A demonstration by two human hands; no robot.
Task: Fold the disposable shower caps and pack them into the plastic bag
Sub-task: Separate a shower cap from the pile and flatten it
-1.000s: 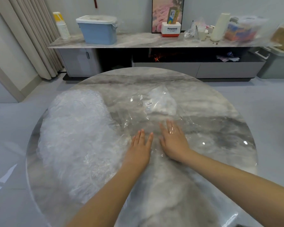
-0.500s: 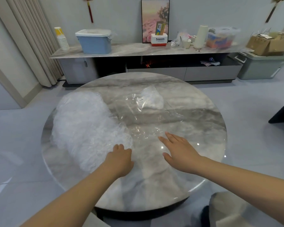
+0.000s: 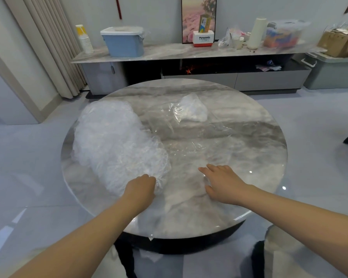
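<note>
A big heap of crumpled clear shower caps (image 3: pixel 113 143) covers the left half of the round marble table (image 3: pixel 249 137). My left hand (image 3: pixel 141 189) has its fingers curled into the heap's near edge, gripping cap film. A clear plastic bag (image 3: pixel 189 125) lies flat across the table's middle, with a white folded bundle and a small label (image 3: pixel 191 109) inside its far end. My right hand (image 3: pixel 223 183) rests flat on the tabletop near the bag's front edge, fingers spread and straight.
A long low cabinet (image 3: pixel 189 51) runs along the far wall with a blue lidded bin (image 3: pixel 123 42), paper cups (image 3: pixel 84 39), a white roll (image 3: pixel 257 33) and boxes. Curtains (image 3: pixel 48 47) hang at the left. A grey crate (image 3: pixel 333 71) stands at the right.
The view pulled back from the table. My left hand left the bag, moved left and curled into the shower cap heap. My right hand slid back toward the near edge.
</note>
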